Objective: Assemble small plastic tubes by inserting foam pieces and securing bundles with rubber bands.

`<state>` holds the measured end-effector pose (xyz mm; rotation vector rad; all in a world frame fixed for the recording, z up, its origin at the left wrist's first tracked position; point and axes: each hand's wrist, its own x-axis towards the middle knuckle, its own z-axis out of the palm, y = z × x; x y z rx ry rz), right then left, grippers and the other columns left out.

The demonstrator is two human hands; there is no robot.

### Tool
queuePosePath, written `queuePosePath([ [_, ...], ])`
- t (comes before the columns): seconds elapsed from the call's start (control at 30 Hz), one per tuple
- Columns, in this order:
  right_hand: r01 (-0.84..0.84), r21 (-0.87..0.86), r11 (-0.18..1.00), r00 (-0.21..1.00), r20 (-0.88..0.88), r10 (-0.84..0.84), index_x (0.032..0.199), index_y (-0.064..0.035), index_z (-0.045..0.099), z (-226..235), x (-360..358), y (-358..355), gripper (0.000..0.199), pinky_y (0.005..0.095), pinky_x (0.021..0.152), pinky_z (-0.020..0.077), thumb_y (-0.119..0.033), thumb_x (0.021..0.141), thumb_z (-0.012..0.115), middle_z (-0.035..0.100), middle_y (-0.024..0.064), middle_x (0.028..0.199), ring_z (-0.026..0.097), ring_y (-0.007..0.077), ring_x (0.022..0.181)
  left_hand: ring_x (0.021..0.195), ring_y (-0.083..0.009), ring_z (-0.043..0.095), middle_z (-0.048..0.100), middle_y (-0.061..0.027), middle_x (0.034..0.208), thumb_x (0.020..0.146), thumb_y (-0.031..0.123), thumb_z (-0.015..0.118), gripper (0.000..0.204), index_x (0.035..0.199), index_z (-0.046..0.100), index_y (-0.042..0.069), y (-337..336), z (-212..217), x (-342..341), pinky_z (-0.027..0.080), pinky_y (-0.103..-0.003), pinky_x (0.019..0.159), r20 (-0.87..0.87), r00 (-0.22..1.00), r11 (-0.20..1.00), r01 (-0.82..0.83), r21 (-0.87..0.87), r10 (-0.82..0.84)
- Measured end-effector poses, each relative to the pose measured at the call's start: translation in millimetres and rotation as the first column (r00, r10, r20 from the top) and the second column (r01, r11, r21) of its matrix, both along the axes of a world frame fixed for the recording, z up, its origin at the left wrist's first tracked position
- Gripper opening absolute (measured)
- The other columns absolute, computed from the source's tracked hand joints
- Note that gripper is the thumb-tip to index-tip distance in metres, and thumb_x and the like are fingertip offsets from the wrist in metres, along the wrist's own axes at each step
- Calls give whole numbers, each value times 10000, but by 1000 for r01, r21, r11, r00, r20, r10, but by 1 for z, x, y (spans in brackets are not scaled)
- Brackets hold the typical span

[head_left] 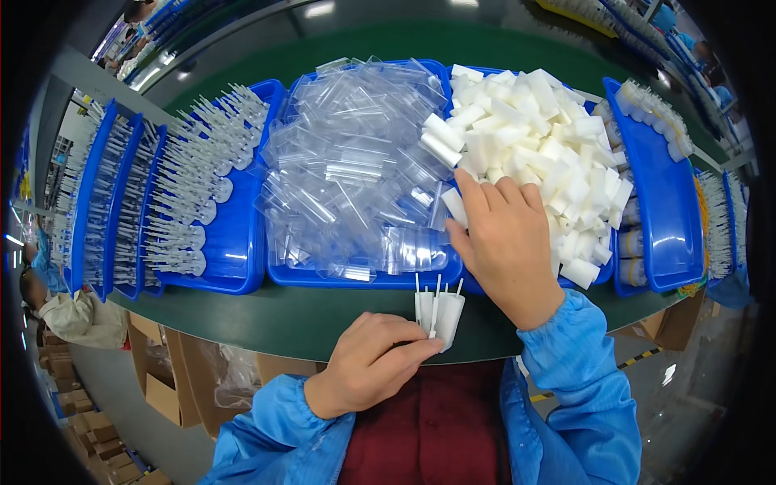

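My left hand (pixel 372 360) is closed near the table's front edge, thumb and fingers pinching thin white rods (pixel 437 299) that point upward. White foam pieces (pixel 451 314) sit around or beside some of these rods; the fingers hide the lower ends. My right hand (pixel 505 234) reaches over a blue tray heaped with white foam pieces (pixel 525 121), fingers stretched out and thumb apart. One white foam piece (pixel 455 207) shows between the thumb and index finger; no firm grip on it is visible. Just left of this hand lies a heap of clear plastic sleeves (pixel 356 162).
At the left, a blue tray (pixel 230 250) holds rows of white thin-stemmed parts (pixel 190 186), with more trays standing beyond it. A tilted blue tray (pixel 675 234) with whitish parts is at the right. Cardboard boxes (pixel 174 380) stand below the green table (pixel 315 315).
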<state>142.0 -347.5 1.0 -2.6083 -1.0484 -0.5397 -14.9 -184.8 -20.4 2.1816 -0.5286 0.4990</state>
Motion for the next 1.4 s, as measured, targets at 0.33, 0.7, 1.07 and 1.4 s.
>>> queuePosePath([
  [0.33, 435, 625, 648, 486, -769, 415, 1266, -29, 572, 28, -36, -24, 347, 263, 738, 518, 15, 924, 607, 737, 79, 872, 681, 121, 795, 828, -202, 631, 671, -22, 1003, 671, 11, 789, 381, 1039, 778, 106, 5, 11, -3, 471, -315, 672, 30, 999, 998, 29, 64, -31],
  [0.7, 349, 545, 763, 546, -779, 307, 1123, -40, 641, 25, -57, -30, 242, 305, 878, 464, -75, 892, 705, 744, 76, 863, 689, 169, 740, 851, -199, 612, 664, -26, 1032, 693, 70, 745, 378, 1068, 778, 101, 1, 21, 1, 485, -299, 691, 42, 996, 984, 66, 164, -74],
  [1.07, -224, 503, 835, 848, -322, 422, 1102, -88, 693, 17, -64, -39, 277, 473, 1060, 353, -65, 835, 761, 730, 37, 995, 667, 195, 1007, 919, -214, 648, 662, -50, 1072, 739, 102, 745, 354, 1093, 723, 87, 3, 3, 2, 494, -329, 687, 133, 991, 999, -38, 30, 34],
  [1.4, -106, 398, 911, 918, -313, 244, 1156, -113, 721, -1, -74, -45, 363, 389, 899, 386, -139, 796, 765, 697, 12, 1046, 589, 240, 1009, 909, -186, 657, 665, -26, 1042, 770, 128, 751, 318, 1083, 706, 94, 4, -3, -12, 443, -325, 782, 74, 997, 986, -15, 166, 2],
])
